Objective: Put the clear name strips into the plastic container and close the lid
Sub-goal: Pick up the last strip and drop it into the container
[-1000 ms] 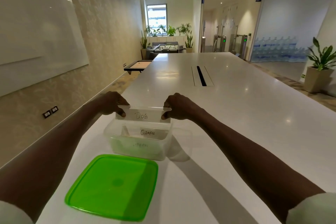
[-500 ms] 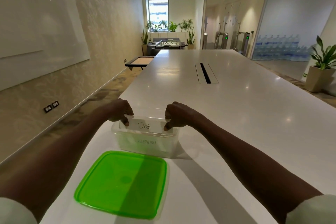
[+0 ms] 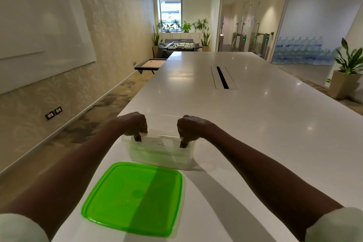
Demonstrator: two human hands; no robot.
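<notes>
A clear plastic container [image 3: 137,159] stands on the white table near its left edge. My left hand [image 3: 133,124] and my right hand [image 3: 188,125] each pinch one end of a clear name strip marked "DOG" [image 3: 160,142], which sits partly down inside the container, fingertips dipping past the rim. Another lettered strip [image 3: 160,152] lies below it inside. The green lid [image 3: 133,197] lies flat on the table just in front of the container, off it.
The long white table [image 3: 255,124] stretches ahead with a black cable slot [image 3: 223,77] in its middle. Its left edge runs close beside the container. A whiteboard hangs on the left wall; a potted plant [image 3: 347,72] stands at right.
Both hands have lowered the "DOG" strip from above the container down into it. The view has tilted up slightly.
</notes>
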